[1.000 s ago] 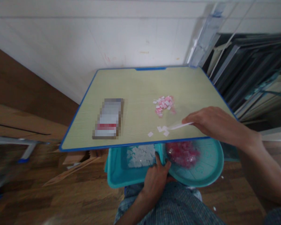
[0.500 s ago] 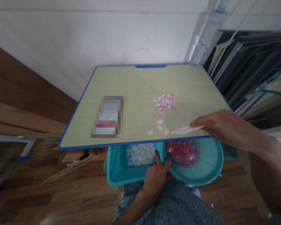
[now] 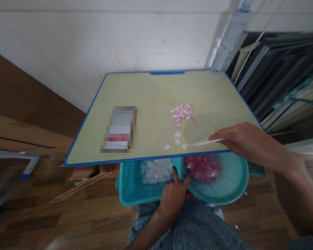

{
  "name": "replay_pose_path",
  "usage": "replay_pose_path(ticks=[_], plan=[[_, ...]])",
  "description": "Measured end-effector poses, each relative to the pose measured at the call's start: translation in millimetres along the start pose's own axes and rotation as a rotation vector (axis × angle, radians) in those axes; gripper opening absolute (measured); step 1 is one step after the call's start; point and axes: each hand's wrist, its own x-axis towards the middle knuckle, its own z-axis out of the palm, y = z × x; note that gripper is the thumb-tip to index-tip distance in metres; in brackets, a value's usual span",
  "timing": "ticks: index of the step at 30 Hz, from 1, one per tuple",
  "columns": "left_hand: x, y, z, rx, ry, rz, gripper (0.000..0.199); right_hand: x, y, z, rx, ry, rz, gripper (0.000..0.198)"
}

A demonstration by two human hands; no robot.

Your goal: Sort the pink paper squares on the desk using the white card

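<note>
Both arms are bare to the elbow, with no sleeves, rings or watch visible on the left hand [image 3: 173,199] or right hand [image 3: 241,140]; the lap shows blue-grey finely checked fabric [image 3: 198,229], faintly speckled

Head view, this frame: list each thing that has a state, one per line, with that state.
Right hand: pinching a white strip, tip by the loose white squares.
Left hand: gripping the teal tub's rim.
Teal tub: holds white squares.
Round teal basin: holds pink pieces.
Pink-and-white pile: heaped on the desk.
</note>
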Motion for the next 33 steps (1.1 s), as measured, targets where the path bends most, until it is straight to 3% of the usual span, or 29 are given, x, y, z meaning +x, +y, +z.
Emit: replay_pose_path(ticks=[5,17,22,33], plan=[[0.5,0.2,-1.2,-0.005,-0.028,0.002,0.061,5.9,3.4,5.5,-0.058,-0.003,0.110,0.027],[0.8,0.1,-1.0,-0.018,-0.048,-0.008,0.059,11.8,-1.1,10.3,-0.062,0.013,0.075,0.029],[1.1,0.1,0.8,-0.003,-0.028,0.000,0.058,10.4,-0.6,9.0,-0.161,0.045,0.153,0.031],[1.4,-0.1,1.3,-0.025,-0.055,-0.013,0.059,-1.6,-5.4,8.3,-0.032,-0.003,0.033,0.029]])
